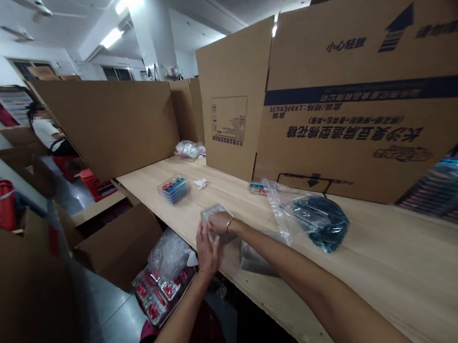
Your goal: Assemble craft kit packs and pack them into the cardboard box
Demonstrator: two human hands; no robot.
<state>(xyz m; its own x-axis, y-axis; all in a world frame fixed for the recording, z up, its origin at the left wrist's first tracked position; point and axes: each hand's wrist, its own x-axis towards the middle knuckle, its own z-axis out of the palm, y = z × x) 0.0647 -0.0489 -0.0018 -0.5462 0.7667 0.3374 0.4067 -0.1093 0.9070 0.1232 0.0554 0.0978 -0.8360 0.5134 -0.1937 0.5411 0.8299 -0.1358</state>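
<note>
My left hand (208, 250) rests by the table's front edge, its fingers stretched out along the near side of some clear plastic trays (214, 209). My right hand (221, 223), with a bracelet at the wrist, has its fingers curled down onto these trays; its fingertips are partly hidden. More clear plastic trays (250, 258) lie under my right forearm. To the right is a clear bag (321, 221) of dark teal pieces. Beyond my hands sits a stack of clear packs (173, 189) with red, green and blue contents.
Large cardboard boxes (335, 112) wall the back of the wooden table (386, 271). A scrap of white paper (200, 183) and crumpled plastic (189, 149) lie on it. Below left stand an open carton (118, 240) and a container of red packs (160, 294). A person (45, 130) sits far left.
</note>
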